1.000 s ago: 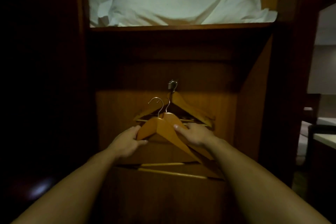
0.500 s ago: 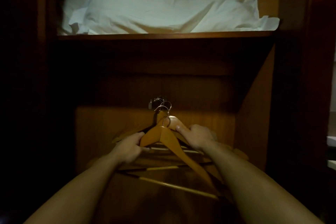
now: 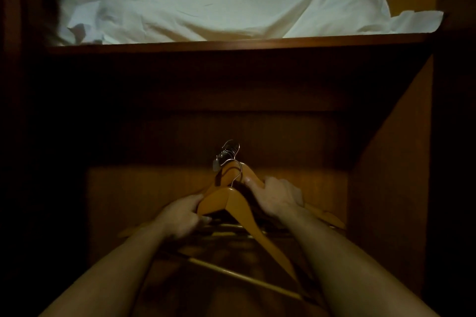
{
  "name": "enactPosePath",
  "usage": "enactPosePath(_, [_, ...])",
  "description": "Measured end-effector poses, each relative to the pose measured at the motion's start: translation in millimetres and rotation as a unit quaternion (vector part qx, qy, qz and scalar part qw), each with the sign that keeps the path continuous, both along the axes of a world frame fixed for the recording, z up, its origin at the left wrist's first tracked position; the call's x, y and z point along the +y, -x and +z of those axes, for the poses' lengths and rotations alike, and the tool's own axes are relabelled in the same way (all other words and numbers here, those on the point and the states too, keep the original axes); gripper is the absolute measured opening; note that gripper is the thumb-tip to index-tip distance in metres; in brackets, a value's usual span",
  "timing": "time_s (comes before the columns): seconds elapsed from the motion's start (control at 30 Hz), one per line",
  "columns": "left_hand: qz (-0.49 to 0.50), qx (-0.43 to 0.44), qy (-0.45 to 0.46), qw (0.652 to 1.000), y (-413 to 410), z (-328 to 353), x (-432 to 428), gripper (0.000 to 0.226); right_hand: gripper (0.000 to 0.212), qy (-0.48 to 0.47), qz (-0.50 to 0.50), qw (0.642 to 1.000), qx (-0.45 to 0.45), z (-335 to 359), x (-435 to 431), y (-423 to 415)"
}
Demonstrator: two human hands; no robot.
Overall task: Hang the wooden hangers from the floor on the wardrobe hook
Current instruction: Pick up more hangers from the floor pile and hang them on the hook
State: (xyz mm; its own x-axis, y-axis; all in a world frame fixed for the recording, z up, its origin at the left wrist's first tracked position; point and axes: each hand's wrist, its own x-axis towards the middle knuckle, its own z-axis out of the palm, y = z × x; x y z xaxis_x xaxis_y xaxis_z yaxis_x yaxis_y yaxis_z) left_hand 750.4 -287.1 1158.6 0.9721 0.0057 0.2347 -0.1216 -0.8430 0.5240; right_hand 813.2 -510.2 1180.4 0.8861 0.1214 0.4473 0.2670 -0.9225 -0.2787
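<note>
A metal wardrobe hook (image 3: pixel 223 155) sticks out of the wooden back panel. Wire hooks of wooden hangers crowd around it. My left hand (image 3: pixel 181 216) grips the left arm of the nearest wooden hanger (image 3: pixel 231 202), whose wire hook reaches up close to the wardrobe hook. My right hand (image 3: pixel 274 197) grips the shoulder of a second wooden hanger (image 3: pixel 243 174) just behind it. A further hanger behind them is mostly hidden; only its right end shows past my right wrist. Whether the held hangers' wires sit on the hook is unclear in the dim light.
A wooden shelf (image 3: pixel 231 45) runs overhead with a white pillow and bedding (image 3: pixel 231 0) on it. The wardrobe's side wall (image 3: pixel 391 175) stands to the right. The left side is in deep shadow.
Both hands carried the two hangers up and forward to the wardrobe hook. The hangers' wire hooks now sit at the hook beside the hanging one. The view has closed in and tilted upward.
</note>
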Motion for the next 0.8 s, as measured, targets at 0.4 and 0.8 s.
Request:
enactPosePath(0.4, [-0.002, 0.003, -0.013, 1.0, -20, -17, 4, 0.04, 0.072, 0.038, 0.023, 0.999, 0.021, -24, 15, -13])
enactPosePath(0.8, [-0.015, 0.002, -0.004, 1.0, -23, -16, -3, 0.048, 0.065, -0.042, 0.061, 0.995, 0.066, -34, 10, -32])
